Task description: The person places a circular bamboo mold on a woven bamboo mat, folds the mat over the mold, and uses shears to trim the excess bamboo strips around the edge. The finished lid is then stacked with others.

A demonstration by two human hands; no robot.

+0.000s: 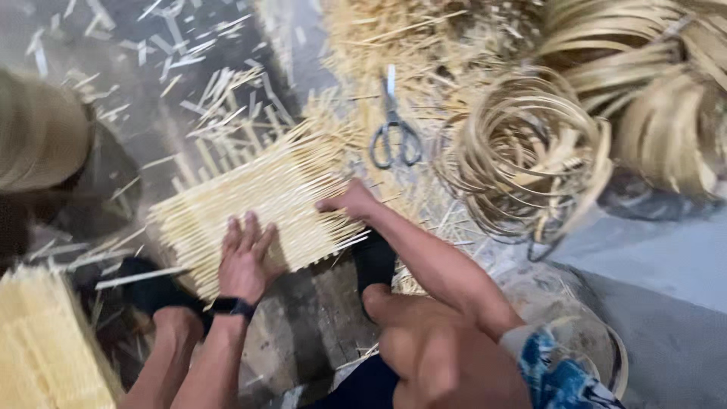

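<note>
Woven mat (265, 201) of thin pale bamboo strips lies on the floor, centre. Left hand (246, 257) rests flat on its near edge, fingers spread, gripping nothing. Right hand (350, 201) presses the right edge, fingers curled; grip unclear. Metal scissors (394, 136) lie beyond. Coiled flat strips (522, 151) far right.

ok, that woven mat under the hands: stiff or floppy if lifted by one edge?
The mat is thin pale strips, so probably light and springy, sagging when lifted. Loose strip ends stick out at its edges; some may slip free. The left hand lies flat on it, the right hand touches its edge.
</note>
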